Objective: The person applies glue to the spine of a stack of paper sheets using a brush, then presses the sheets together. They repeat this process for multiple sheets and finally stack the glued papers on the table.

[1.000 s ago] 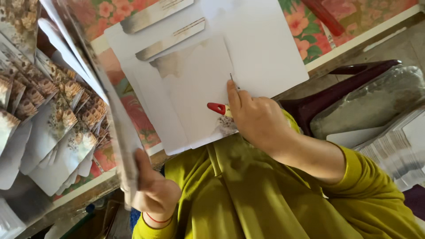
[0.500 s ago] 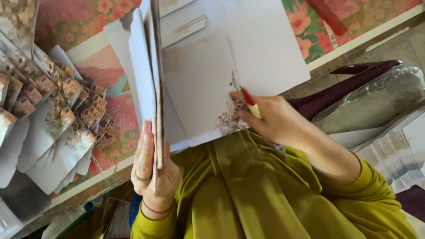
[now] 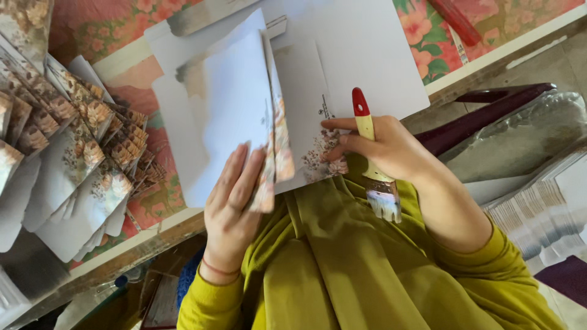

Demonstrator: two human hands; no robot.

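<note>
Fanned floral envelopes (image 3: 67, 146) cut off at the left edge, left hand (image 3: 235, 201) covering the folded card's (image 3: 232, 116) lower corner, paintbrush (image 3: 374, 165) handle partly hidden in the right hand (image 3: 385, 150), brush bristles blurred.

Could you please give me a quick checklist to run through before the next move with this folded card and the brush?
1. Left hand flat on the folded card, keeping it down: ok.
2. Right hand gripping the brush, red handle end pointing away from the person: ok.
3. Right fingers steadying the floral sheet: ok.
4. Bristles over the olive garment, off the paper: ok.
5. Glue or paint on the bristles: cannot tell.
6. Pile of floral cards clear of the work: ok.
</note>
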